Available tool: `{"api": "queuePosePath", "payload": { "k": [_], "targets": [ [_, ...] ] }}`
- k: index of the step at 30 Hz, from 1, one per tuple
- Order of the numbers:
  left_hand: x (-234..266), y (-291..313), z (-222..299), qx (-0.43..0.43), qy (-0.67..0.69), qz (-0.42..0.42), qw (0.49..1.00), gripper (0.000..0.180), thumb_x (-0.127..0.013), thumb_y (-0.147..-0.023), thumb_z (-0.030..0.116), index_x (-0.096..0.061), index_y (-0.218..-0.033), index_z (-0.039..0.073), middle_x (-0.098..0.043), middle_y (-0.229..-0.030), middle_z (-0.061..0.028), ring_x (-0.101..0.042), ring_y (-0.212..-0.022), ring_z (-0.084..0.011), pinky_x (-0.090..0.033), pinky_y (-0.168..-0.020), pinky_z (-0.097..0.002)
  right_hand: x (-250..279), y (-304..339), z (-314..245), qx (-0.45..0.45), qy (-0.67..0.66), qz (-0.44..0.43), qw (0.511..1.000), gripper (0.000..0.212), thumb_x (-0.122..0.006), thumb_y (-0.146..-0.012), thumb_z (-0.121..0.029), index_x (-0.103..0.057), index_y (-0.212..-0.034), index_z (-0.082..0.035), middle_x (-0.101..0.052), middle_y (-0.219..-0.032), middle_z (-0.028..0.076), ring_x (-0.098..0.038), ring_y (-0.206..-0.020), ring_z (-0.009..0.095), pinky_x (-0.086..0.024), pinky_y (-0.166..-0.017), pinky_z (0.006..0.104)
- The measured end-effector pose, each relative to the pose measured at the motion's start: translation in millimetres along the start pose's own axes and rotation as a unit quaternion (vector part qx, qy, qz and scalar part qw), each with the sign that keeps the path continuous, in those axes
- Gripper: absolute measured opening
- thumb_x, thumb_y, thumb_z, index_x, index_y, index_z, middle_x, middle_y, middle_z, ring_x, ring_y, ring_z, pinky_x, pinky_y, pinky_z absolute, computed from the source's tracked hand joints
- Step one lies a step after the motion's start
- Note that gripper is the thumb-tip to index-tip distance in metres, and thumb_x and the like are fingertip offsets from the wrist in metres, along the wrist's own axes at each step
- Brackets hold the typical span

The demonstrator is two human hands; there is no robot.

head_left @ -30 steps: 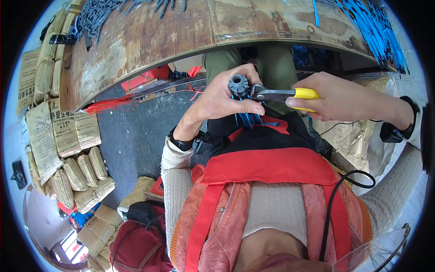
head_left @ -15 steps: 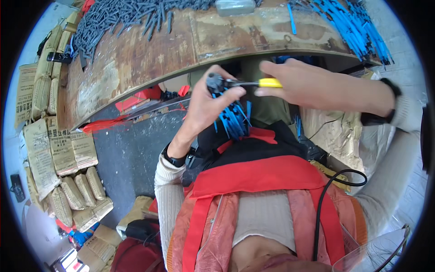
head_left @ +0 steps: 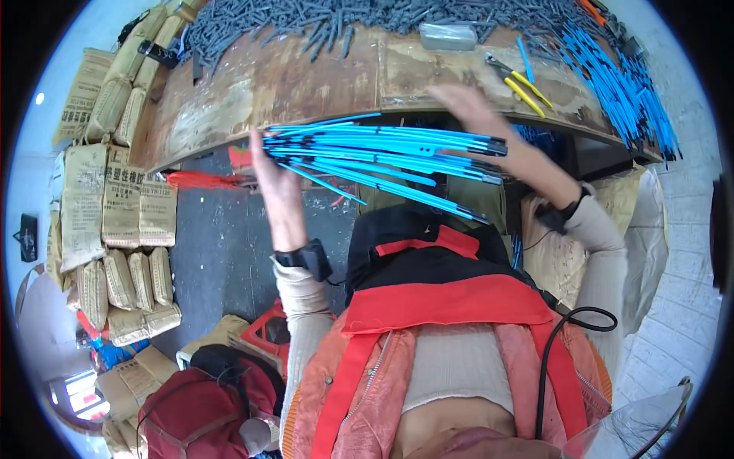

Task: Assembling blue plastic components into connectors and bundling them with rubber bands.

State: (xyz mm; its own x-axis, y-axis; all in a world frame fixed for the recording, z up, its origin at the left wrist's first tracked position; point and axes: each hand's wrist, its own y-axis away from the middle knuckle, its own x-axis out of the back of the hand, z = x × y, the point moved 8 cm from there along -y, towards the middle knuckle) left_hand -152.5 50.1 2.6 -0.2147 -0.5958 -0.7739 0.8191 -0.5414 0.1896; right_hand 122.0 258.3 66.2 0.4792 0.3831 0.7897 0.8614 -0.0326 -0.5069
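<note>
A fanned bundle of long, thin blue rods [head_left: 367, 145] lies crosswise before me, with dark ends at its right. My left hand [head_left: 274, 172] is closed round its gathered left end; the exact finger grip is partly hidden. To the right, my right hand [head_left: 478, 115] is blurred over the bench edge, its fingers stretched out and nothing visible in them. Just beyond it, cutting pliers with yellow handles [head_left: 521, 90] rest on the wooden bench [head_left: 298, 84].
Dark grey ribbed pieces [head_left: 260, 27] are heaped along the bench's far side. A clear plastic box [head_left: 448, 37] stands by them. More blue rods [head_left: 619, 92] are piled at the right. Paper sacks [head_left: 122, 203] are stacked at left; a maroon bag [head_left: 199, 413] lies lower left.
The pliers have left my right hand and now lie on the bench. My left hand has swung the blue bundle up from near my lap to lie sideways, farther left.
</note>
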Motion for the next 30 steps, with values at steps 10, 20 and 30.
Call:
{"api": "queuePosePath", "payload": {
  "k": [10,20,30],
  "targets": [
    [-14,51,-150,0.225,-0.034,-0.057,0.972,0.039,-0.053,-0.097,0.039,-0.063,-0.102,0.002,-0.065,-0.096,-0.0125,-0.061,-0.095,-0.0225,-0.046,-0.092,-0.0409,-14,14,-40,-0.301,-0.53,0.208,0.765,0.055,-0.082,-0.073,-0.006,-0.054,-0.12,-0.003,-0.058,-0.117,0.009,-0.057,-0.104,0.015,-0.046,-0.087,0.0273],
    [-17,135,-124,0.339,-0.373,-0.322,0.802,0.02,-0.066,-0.089,0.012,-0.061,-0.106,0.002,-0.062,-0.103,-0.0072,-0.061,-0.096,-0.0173,-0.047,-0.088,-0.0306,-84,62,-89,-0.362,-0.613,0.013,0.702,0.023,-0.068,-0.087,-0.007,-0.058,-0.106,0.0,-0.061,-0.097,0.005,-0.06,-0.089,0.013,-0.049,-0.079,0.0272],
    [-55,136,-129,0.237,-0.304,-0.453,0.804,0.016,-0.067,-0.088,0.006,-0.057,-0.098,0.001,-0.063,-0.095,-0.0057,-0.061,-0.09,-0.0135,-0.048,-0.08,-0.0276,-79,54,-80,-0.305,-0.625,0.027,0.718,0.021,-0.066,-0.09,-0.015,-0.057,-0.103,-0.001,-0.054,-0.098,0.007,-0.054,-0.093,0.016,-0.044,-0.084,0.031]
  ]
}}
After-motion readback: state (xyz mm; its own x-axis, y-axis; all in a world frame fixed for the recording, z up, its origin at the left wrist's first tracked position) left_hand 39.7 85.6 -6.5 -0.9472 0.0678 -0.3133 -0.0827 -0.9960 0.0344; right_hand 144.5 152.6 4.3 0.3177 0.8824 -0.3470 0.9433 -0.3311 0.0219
